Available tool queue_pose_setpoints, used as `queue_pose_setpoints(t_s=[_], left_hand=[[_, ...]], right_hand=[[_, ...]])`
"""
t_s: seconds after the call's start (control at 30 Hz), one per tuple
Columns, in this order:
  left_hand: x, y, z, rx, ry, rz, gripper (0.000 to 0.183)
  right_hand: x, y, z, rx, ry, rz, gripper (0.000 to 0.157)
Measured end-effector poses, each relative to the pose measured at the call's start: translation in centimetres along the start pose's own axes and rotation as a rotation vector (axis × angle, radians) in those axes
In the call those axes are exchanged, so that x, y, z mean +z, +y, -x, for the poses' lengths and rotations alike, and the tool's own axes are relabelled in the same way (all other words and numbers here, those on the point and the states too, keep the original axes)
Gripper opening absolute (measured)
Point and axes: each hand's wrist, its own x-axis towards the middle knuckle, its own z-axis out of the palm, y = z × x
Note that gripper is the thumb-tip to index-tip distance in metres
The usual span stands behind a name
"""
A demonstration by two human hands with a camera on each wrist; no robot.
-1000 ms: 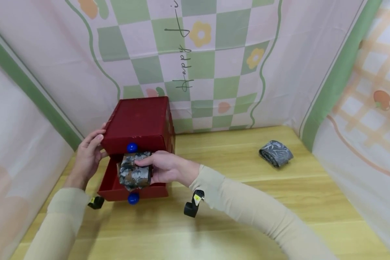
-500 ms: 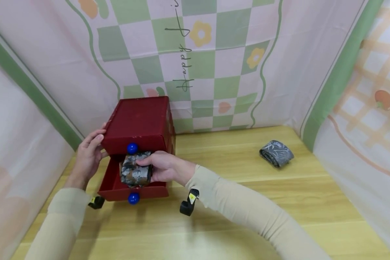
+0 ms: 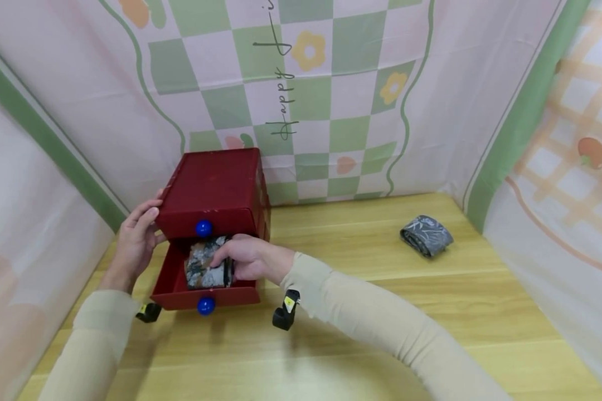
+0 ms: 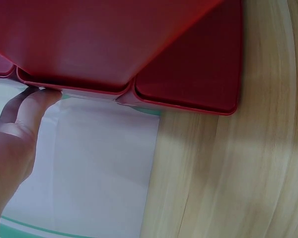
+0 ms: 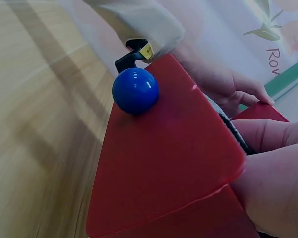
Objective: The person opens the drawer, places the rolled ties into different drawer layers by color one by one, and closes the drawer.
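In the head view, a folded camouflage-patterned cloth (image 3: 205, 264) lies within the pulled-out lower drawer (image 3: 168, 281) of a red two-drawer cabinet (image 3: 215, 178). My right hand (image 3: 251, 257) reaches in from the right and pinches the cloth's right side, thumb on top; its other fingers are largely hidden. In the right wrist view, the drawer front covers most of the cloth. My left hand (image 3: 134, 242) rests against the cabinet's left side near the upper front corner. The left wrist view shows that hand's fingers (image 4: 32, 106) touching the cabinet's side, fairly straight.
A grey patterned folded cloth (image 3: 425, 236) lies at the right of the wooden table (image 3: 331, 345). Blue round knobs mark the shut upper drawer (image 3: 204, 228) and the lower drawer front (image 3: 206, 306). Printed fabric (image 3: 316, 100) hangs behind and at both sides.
My right hand has lowered the camouflage cloth deeper into the drawer, its forearm shifting slightly left. The cloth no longer overlaps the drawer's front edge. My left hand stays in place.
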Motion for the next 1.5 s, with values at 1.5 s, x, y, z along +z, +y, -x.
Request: queue_pose_setpoints(t_s=[1.5], left_hand=[[0.0, -0.2, -0.3, 0.007, 0.006, 0.036, 0.024]], right_hand=[[2.4, -1.3, 2.2, -0.203, 0.05, 1.709, 0.063]])
